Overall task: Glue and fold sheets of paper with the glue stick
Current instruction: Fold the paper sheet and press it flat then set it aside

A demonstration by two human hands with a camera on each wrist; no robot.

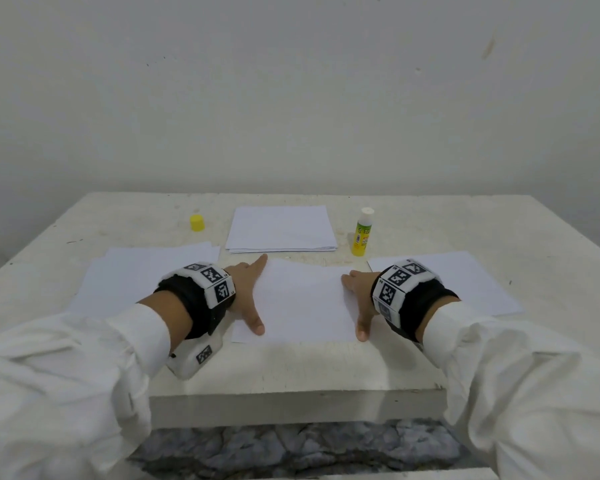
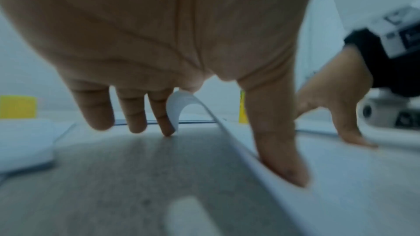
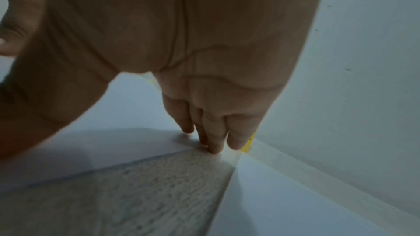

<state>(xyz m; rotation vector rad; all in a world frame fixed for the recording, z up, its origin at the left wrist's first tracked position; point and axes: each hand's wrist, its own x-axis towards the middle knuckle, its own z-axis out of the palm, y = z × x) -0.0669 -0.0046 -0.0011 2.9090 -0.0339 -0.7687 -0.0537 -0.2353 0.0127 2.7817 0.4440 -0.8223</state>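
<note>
While both arms reach forward, the left hand and right hand press flat, fingers spread, on the sheet's side edges.

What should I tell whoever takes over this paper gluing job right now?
Left hand and right hand: both open, pressing the side edges of the center sheet, whose far left corner curls up.
Glue stick stands uncapped behind, on the right; its yellow cap is far left. Paper stack lies between them, loose sheets on the left and right.
Whether glue is on, I cannot tell.
Left: finish this fold, then the other sheets.
</note>
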